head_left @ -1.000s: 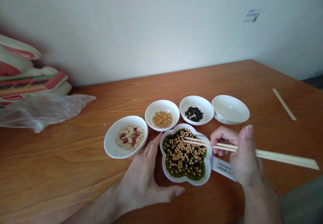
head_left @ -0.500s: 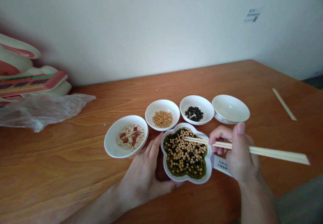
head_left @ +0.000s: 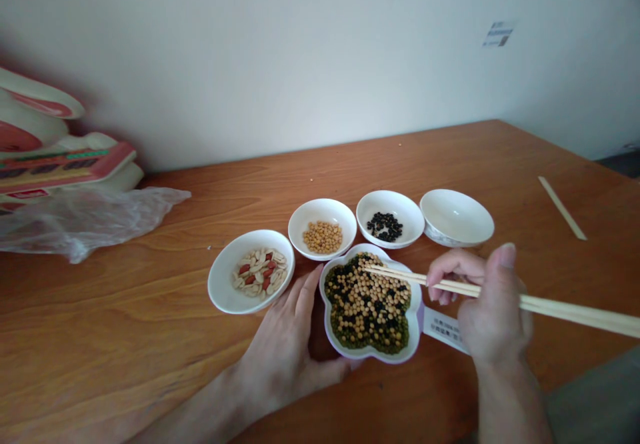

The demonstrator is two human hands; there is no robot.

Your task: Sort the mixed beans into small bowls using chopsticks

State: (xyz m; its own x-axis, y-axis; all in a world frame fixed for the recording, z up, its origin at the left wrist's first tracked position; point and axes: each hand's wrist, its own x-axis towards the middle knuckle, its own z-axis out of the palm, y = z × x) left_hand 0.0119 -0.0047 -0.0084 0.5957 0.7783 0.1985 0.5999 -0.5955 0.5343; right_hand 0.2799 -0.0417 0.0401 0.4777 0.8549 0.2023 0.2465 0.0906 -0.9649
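My right hand (head_left: pixel 493 304) is closed around a pair of pale wooden chopsticks (head_left: pixel 565 310). Their tips lie among the beans near the back of a white flower-shaped bowl (head_left: pixel 327 327) with a lilac outer side. Yellow soybeans (head_left: pixel 373 289), black beans and small green beans are mixed in it. Whether a bean is pinched between the tips I cannot tell. Around the left side of that bowl curves my left hand (head_left: pixel 283 351), thumb at the near edge and fingers at the far left, holding it.
Behind stand a white bowl of soybeans (head_left: pixel 323 237), one of black beans (head_left: pixel 385 227), and a bare white bowl (head_left: pixel 457 217). Seeds and red peanuts (head_left: pixel 260 273) fill another at left. A paper strip (head_left: pixel 563 208) lies right; a plastic bag (head_left: pixel 95 221) and rabbit-like figure (head_left: pixel 65 157) sit left.
My right hand has shifted a little to the right along with the chopsticks, and their tips have moved slightly toward the back of the flower-shaped bowl. My left hand stays on it.
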